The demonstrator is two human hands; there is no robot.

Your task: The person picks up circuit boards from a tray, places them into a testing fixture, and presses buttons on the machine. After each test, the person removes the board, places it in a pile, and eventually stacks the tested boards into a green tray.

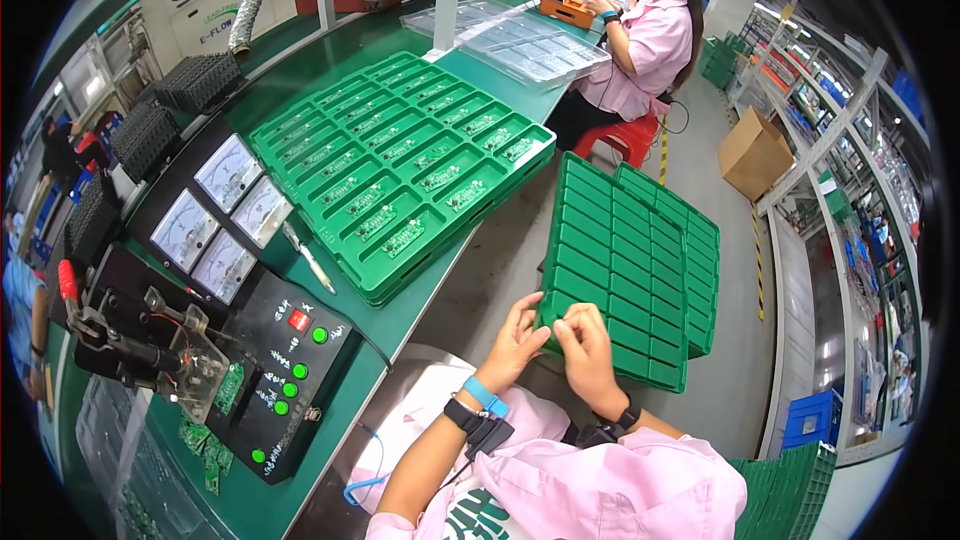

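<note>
A green compartment tray (610, 270) lies off the table's right edge, its blocky side facing up, with a second green tray (703, 275) partly under it. At its near left corner is my left hand (515, 348), with thumb and fingers closed on the rim. Right beside it, my right hand (588, 352) is curled with its fingers pressed together at the same edge. What its fingertips pinch is partly hidden, but they touch the tray. On the table, a stack of green trays (355, 285) holds small circuit boards (466, 195) in its compartments.
Left of me stands a black test fixture (290, 380) with green buttons and analog meters (228, 172). A white pen (310, 258) lies beside the tray stack. Loose boards (207, 450) lie near the fixture. Farther off sits a co-worker (650, 50) on a red stool (625, 140). Shelving (850, 170) lines the right.
</note>
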